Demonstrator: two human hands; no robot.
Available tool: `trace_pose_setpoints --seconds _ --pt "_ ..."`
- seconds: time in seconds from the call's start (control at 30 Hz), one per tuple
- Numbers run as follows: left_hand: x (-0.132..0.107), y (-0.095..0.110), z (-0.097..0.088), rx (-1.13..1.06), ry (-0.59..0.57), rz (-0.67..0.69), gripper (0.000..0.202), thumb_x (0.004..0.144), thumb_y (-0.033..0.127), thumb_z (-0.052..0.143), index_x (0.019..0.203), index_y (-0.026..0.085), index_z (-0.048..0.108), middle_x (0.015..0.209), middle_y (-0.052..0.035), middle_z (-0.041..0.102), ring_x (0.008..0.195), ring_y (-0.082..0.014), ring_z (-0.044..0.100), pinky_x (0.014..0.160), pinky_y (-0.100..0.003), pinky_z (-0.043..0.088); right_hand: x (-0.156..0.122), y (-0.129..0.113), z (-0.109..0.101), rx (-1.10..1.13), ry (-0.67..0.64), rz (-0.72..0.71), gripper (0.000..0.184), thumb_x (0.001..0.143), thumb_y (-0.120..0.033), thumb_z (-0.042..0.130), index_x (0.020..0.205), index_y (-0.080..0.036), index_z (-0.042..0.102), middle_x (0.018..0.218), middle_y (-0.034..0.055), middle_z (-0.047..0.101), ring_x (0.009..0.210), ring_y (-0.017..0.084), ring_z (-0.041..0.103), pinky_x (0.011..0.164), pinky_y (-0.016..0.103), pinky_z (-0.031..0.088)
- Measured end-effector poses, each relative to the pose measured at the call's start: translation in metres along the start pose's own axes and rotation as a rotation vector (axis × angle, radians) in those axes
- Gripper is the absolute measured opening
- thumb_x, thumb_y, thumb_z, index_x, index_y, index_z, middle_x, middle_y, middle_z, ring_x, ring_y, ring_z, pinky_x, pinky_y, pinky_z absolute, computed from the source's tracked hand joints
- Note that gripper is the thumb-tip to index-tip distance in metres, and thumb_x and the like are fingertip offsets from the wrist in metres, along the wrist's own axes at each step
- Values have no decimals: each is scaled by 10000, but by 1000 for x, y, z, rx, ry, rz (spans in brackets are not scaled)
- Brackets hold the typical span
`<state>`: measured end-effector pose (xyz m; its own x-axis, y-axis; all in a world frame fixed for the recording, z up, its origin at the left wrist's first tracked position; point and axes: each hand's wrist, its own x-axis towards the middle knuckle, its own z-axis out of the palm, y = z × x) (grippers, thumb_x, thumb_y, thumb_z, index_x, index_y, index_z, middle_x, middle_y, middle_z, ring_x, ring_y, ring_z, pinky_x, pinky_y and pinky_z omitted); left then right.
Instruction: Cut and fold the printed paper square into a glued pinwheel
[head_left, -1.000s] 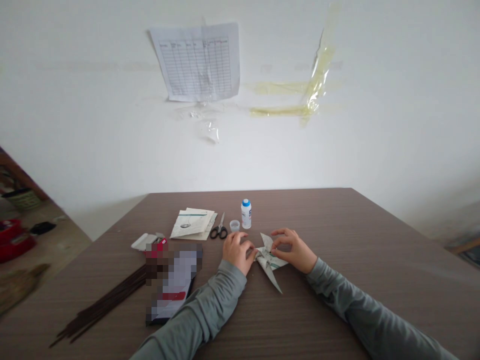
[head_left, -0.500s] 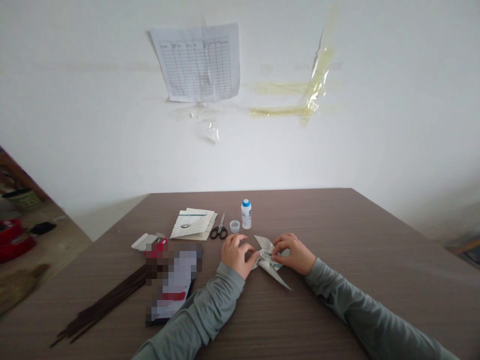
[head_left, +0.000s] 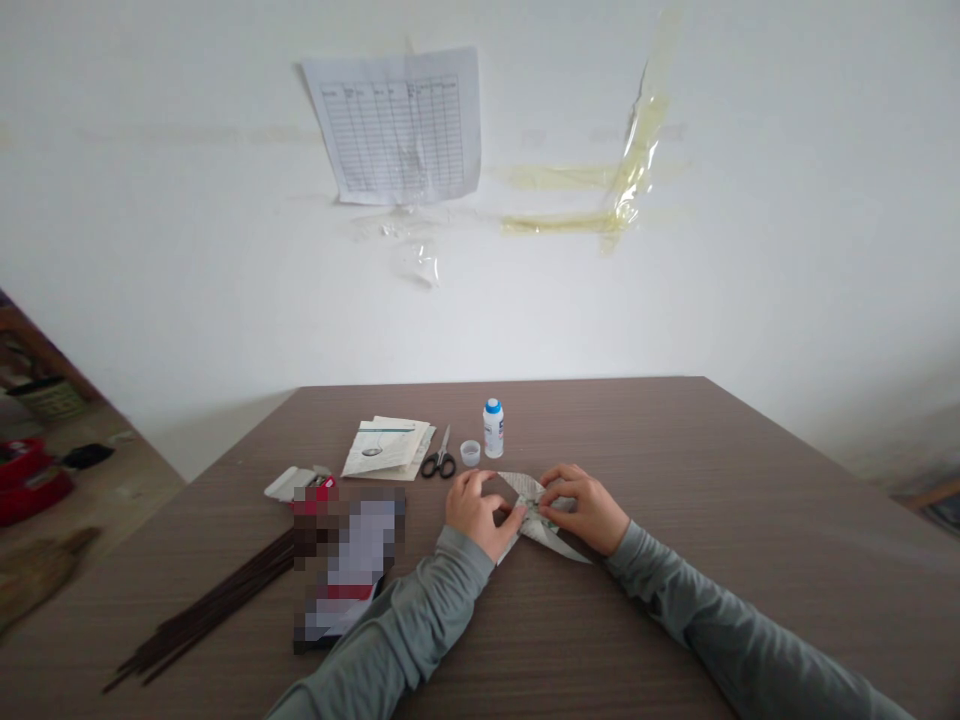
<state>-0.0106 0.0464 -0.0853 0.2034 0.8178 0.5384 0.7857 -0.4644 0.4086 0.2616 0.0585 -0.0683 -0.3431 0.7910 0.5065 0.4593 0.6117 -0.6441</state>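
Observation:
A folded paper pinwheel (head_left: 536, 512), white with printed text, lies on the brown wooden table (head_left: 675, 600) between my hands. My left hand (head_left: 474, 512) pinches its left side with curled fingers. My right hand (head_left: 586, 508) presses and pinches the pinwheel's right side near the centre, fingers bent. One pointed blade sticks out toward me on the right, another points away near the top.
Behind my hands stand a small white glue bottle (head_left: 493, 428) with a blue cap, a clear cap (head_left: 470, 452), scissors (head_left: 439, 459) and a stack of papers (head_left: 388, 447). A bundle of thin dark sticks (head_left: 202, 618) and a blurred packet (head_left: 346, 560) lie at left.
The pinwheel has been turned anticlockwise on the table between both hands; its long blade swung from pointing toward me to pointing right. Both hands kept their grip.

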Motion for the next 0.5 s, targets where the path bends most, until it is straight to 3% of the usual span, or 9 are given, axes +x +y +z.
trace_pose_setpoints --seconds 0.2,0.33,0.5 --pt "-1 -18 6 -63 14 9 104 969 302 1047 873 340 1032 1498 -157 962 1441 -472 851 1258 -723 754 0 1 -4 8 1 19 164 1013 -368 1049 863 -336 991 1192 105 973 1136 352 923 1105 519 752" --pt "0 -23 7 -101 45 -4 83 949 283 1054 891 335 1022 1470 -146 965 1417 -441 862 1245 -684 763 1 3 -6 32 23 35 208 993 -459 1089 853 -339 992 1206 126 991 1164 371 927 1115 546 759" --pt "0 -25 7 -128 46 -18 63 946 272 1051 931 326 1023 1439 -147 968 1392 -429 875 1248 -676 752 3 5 -6 100 36 18 248 979 -529 1101 864 -330 1007 1087 135 982 1161 402 937 1087 572 773"
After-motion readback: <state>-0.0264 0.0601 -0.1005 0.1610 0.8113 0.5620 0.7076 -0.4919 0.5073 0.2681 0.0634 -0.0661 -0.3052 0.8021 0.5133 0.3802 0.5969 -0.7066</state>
